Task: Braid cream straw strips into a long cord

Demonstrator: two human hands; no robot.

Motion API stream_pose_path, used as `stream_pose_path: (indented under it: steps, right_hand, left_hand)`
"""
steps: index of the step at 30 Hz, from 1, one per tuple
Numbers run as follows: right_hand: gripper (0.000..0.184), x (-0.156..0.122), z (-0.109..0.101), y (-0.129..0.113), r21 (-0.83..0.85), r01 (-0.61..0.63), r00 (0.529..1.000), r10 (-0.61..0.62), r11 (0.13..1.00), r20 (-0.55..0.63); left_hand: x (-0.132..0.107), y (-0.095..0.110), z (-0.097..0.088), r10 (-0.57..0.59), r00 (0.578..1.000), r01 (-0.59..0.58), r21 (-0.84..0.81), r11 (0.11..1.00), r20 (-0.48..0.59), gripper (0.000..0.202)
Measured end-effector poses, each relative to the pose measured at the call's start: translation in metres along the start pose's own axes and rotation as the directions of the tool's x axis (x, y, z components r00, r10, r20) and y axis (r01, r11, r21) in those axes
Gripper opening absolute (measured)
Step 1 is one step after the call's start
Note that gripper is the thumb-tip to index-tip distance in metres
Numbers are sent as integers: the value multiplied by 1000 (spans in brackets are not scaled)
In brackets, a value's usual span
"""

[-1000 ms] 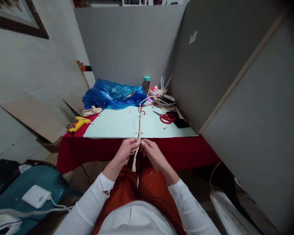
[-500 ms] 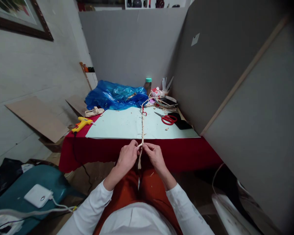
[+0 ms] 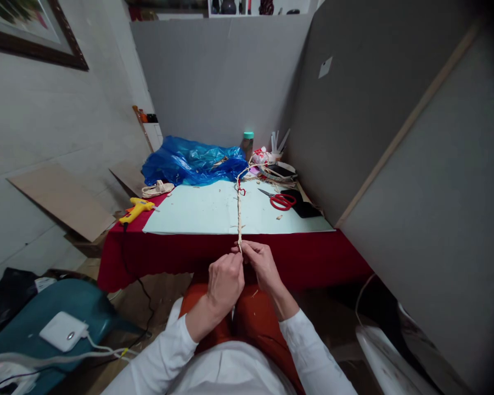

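Observation:
A pale straw braid (image 3: 239,214) runs from the back of the table over the light green sheet to its front edge, pulled fairly straight. Red thread (image 3: 241,191) is looped around its far part. At the near end, my right hand (image 3: 264,263) pinches the braid between thumb and fingers. Just below and to the left, my left hand (image 3: 225,278) is closed on a strand at the same end. The strand's loose tail is hidden behind my left hand.
Red-handled scissors (image 3: 282,202) lie beside a black phone-like slab (image 3: 304,207) on the right. A yellow glue gun (image 3: 136,210) rests at the left edge. Behind are a blue plastic bag (image 3: 193,159), a green-lidded jar (image 3: 247,144) and a woven straw piece (image 3: 157,189).
My left hand has moved down and to the right, drawing the strand below the braid's end. My right hand keeps its pinch nearly in place.

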State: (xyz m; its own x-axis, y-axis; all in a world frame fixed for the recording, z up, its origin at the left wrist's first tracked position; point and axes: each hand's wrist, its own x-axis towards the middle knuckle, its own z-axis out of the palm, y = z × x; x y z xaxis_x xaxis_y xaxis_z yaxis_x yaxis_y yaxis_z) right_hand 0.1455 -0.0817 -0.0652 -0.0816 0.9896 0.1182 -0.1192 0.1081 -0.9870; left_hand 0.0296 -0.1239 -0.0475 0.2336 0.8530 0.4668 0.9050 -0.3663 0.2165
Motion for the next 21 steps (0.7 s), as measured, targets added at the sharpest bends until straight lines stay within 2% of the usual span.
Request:
stream_pose_path:
  steps: [3, 6, 8, 10, 11, 12, 14, 15, 16, 18, 21]
  right_hand:
    - [35, -4, 2, 1, 185, -93, 996, 89, 978, 31]
    - [31, -5, 3, -1, 267, -116, 993, 115, 957, 20]
    - [27, -4, 3, -5, 249, -115, 993, 110, 962, 33]
    - [29, -3, 3, -9, 197, -123, 992, 115, 973, 48]
    - [30, -3, 3, -10, 172, -126, 992, 119, 977, 50]
    - [31, -2, 4, -11, 157, -126, 992, 120, 979, 48]
    - [32, -2, 5, -11, 168, -121, 992, 113, 978, 58]
    - [32, -1, 5, -11, 179, -118, 992, 106, 977, 70]
    - [31, -1, 5, -10, 183, -112, 992, 98, 977, 82]
    - [30, -2, 4, -10, 153, -95, 991, 79, 984, 106]
    - [33, -3, 0, -15, -27, -11, 991, 14, 1000, 136]
  left_hand:
    - [-4, 0, 5, 47, 998, -50, 53, 997, 50, 27]
    - [3, -8, -1, 38, 998, -34, -71, 997, 59, 24]
    - [13, -18, -8, -56, 998, 59, -220, 974, 21, 26]
    - [26, -29, -12, -194, 981, 185, -382, 906, 15, 25]
    - [32, -34, -11, -238, 969, 238, -492, 838, 62, 19]
    - [38, -37, -10, -238, 958, 285, -617, 734, 159, 14]
    - [44, -40, -3, -136, 918, 392, -801, 453, 372, 15]
    - [45, -39, 0, -72, 890, 448, -834, 323, 451, 19]
    - [45, -38, 4, -35, 866, 493, -840, 229, 499, 22]
    - [43, -35, 9, -43, 843, 537, -832, 142, 537, 26]
    - [40, -32, 11, -89, 836, 548, -832, 88, 542, 26]
